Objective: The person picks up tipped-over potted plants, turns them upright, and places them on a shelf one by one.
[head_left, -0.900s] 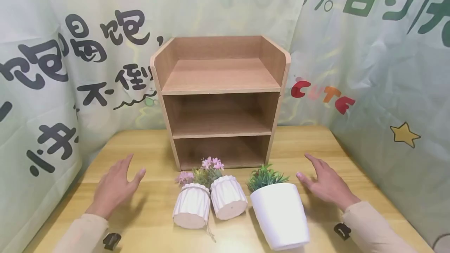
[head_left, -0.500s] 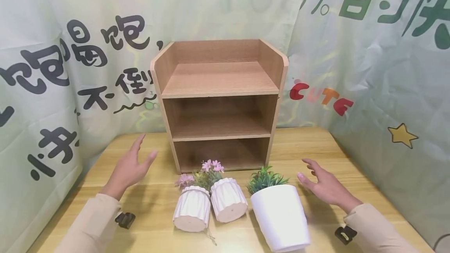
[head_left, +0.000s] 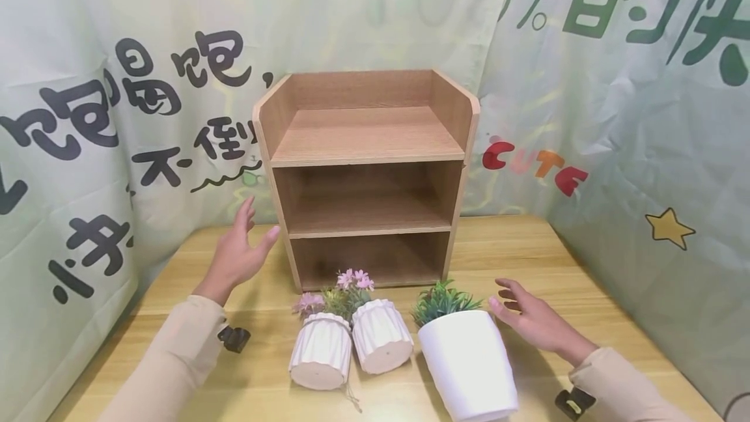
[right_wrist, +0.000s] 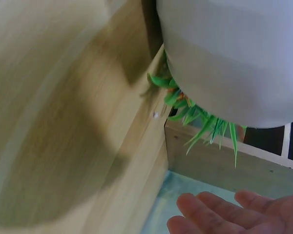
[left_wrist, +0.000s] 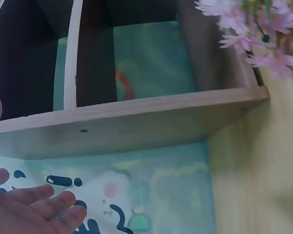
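Observation:
My left hand [head_left: 237, 258] hovers beside the left side of a small wooden shelf unit [head_left: 369, 135], fingers extended and thumb apart, holding nothing. Just right of a large white pot [head_left: 469, 363] with green leaves [head_left: 444, 301], my right hand [head_left: 534, 323] is raised with loosely bent fingers and an unfilled palm. Two small white fluted pots [head_left: 321, 351] with pink flowers [head_left: 354, 279] lie on their sides in front of the shelf, bases toward me. In the right wrist view, the fingers [right_wrist: 219, 212] are apart from the large pot [right_wrist: 234, 58].
The wooden table [head_left: 193, 318] carries everything. Printed fabric [head_left: 633, 148] hangs behind it and along both sides. A thin string [head_left: 353, 399] trails from the left small pot. Each wrist wears a dark device [head_left: 234, 338] on a strap.
My left hand has moved forward and right, up to the shelf's left side. My right hand has shifted only slightly, its fingers bending a little more. The pots and shelf stay put.

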`<state>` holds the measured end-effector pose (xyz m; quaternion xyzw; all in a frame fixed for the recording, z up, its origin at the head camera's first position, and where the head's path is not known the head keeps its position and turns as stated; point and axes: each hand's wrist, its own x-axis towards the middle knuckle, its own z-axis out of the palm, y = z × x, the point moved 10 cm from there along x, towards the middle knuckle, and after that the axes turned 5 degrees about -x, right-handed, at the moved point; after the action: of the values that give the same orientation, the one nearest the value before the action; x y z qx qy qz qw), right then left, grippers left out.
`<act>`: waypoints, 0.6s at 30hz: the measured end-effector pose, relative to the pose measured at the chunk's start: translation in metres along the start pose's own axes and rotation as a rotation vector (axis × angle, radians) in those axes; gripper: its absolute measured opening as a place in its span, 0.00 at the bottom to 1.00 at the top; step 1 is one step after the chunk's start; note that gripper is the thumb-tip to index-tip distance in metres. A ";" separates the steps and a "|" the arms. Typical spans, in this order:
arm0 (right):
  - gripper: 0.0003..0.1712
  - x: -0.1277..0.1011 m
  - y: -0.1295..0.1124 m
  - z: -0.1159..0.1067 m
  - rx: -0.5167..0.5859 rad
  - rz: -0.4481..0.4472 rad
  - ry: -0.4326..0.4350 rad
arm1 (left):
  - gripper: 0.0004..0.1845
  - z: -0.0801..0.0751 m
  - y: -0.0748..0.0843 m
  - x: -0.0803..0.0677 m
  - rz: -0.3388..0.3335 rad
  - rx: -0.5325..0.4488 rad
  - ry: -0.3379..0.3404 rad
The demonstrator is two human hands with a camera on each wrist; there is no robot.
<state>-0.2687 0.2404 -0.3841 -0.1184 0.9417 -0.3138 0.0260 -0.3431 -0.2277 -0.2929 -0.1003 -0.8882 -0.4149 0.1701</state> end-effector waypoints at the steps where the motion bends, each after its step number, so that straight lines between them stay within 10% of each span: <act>1: 0.38 0.000 0.000 0.002 0.015 0.009 -0.013 | 0.46 0.001 0.001 0.002 0.001 -0.010 -0.002; 18: 0.39 -0.006 -0.002 0.024 0.057 0.060 -0.096 | 0.50 0.008 0.025 0.029 0.009 -0.085 -0.001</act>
<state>-0.2591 0.2266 -0.4021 -0.1041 0.9333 -0.3334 0.0837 -0.3636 -0.2045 -0.2687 -0.1118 -0.8693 -0.4516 0.1671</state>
